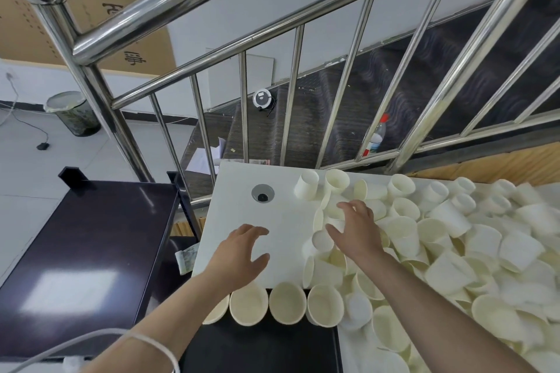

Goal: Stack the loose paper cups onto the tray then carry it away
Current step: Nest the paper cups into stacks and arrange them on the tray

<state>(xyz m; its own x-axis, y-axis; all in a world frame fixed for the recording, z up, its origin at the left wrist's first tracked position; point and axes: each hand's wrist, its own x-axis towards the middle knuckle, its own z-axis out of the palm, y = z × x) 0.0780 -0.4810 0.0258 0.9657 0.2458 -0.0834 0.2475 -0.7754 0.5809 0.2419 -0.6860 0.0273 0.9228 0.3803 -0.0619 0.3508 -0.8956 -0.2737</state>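
Steel stair railing rises behind a white table where I stand, dark steps beyond it. Paper cups are pale cream, thin-walled and tapered, heaped loose in every direction: some on their sides, some mouth up, a few bottom up. The pile spreads under and to the far side of my right hand, which hovers over its edge with fingers spread and slack, gripping nothing; whether the fingertips touch a cup I cannot tell. Nearer to me than both hands, a row of cups stands mouth up, side by side, along the table's near edge above a black tray. My left hand is just beside the right, over bare tabletop, fingers apart and loosely bent, holding nothing. Beyond my left hand a round cable hole sits in the table. Out past my left forearm stands a dark cart; farther off, a lined waste bin on the tiled floor
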